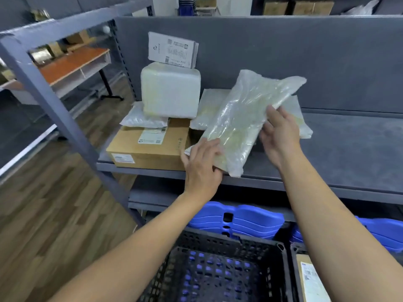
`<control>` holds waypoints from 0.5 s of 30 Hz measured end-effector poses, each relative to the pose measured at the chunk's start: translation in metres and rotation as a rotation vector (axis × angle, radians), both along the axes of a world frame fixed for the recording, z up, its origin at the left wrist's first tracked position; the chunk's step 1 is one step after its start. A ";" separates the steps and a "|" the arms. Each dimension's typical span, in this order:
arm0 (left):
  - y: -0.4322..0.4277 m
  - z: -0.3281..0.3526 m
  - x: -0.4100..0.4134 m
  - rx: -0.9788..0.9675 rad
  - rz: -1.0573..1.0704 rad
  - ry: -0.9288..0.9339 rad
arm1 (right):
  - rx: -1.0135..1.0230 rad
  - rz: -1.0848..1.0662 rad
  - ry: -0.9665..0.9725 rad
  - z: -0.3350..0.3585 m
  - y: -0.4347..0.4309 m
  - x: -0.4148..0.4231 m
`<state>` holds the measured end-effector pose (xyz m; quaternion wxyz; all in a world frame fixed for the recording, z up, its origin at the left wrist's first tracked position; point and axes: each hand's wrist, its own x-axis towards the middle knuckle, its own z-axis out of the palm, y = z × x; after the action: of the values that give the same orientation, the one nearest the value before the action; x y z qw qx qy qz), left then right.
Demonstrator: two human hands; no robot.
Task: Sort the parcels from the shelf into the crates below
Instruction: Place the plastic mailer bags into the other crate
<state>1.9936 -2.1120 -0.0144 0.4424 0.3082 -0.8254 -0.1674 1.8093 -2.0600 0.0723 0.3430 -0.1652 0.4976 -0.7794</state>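
A long parcel in clear bubble wrap (242,118) is tilted up off the grey shelf (349,149). My left hand (202,164) grips its near lower end. My right hand (281,134) holds its right edge with the thumb on top. Under it lies another flat bubble-wrapped parcel (209,110). To the left stand a brown cardboard box (148,149), a small white mailer (141,118), a white wrapped block (170,92) and a white labelled box (172,50) on top. Below the shelf sits a black perforated crate (218,269). A second crate (296,269) at the right holds a labelled box (311,277).
Blue plastic pieces (246,221) are stacked behind the crates under the shelf. The shelf's grey metal post (50,101) slants across the left. Wooden flooring (43,203) and an orange-topped desk (72,62) lie to the left. A person stands far behind the shelf.
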 end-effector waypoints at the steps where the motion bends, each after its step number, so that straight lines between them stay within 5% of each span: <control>1: 0.005 0.013 0.001 0.180 0.009 0.136 | -0.048 0.044 -0.069 0.002 0.002 0.001; 4: 0.005 0.051 0.003 0.632 0.006 0.629 | -0.024 0.114 -0.103 0.002 0.001 -0.002; 7: -0.009 0.060 0.009 0.928 -0.224 0.889 | 0.001 0.192 -0.049 0.003 0.000 0.000; 15: -0.021 0.034 0.011 1.049 -0.214 0.745 | -0.058 0.140 0.007 0.006 -0.001 0.004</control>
<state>2.0045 -2.1329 0.0195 0.4707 0.3208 -0.4516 -0.6867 1.8136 -2.0612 0.0782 0.3900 -0.2122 0.4630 -0.7672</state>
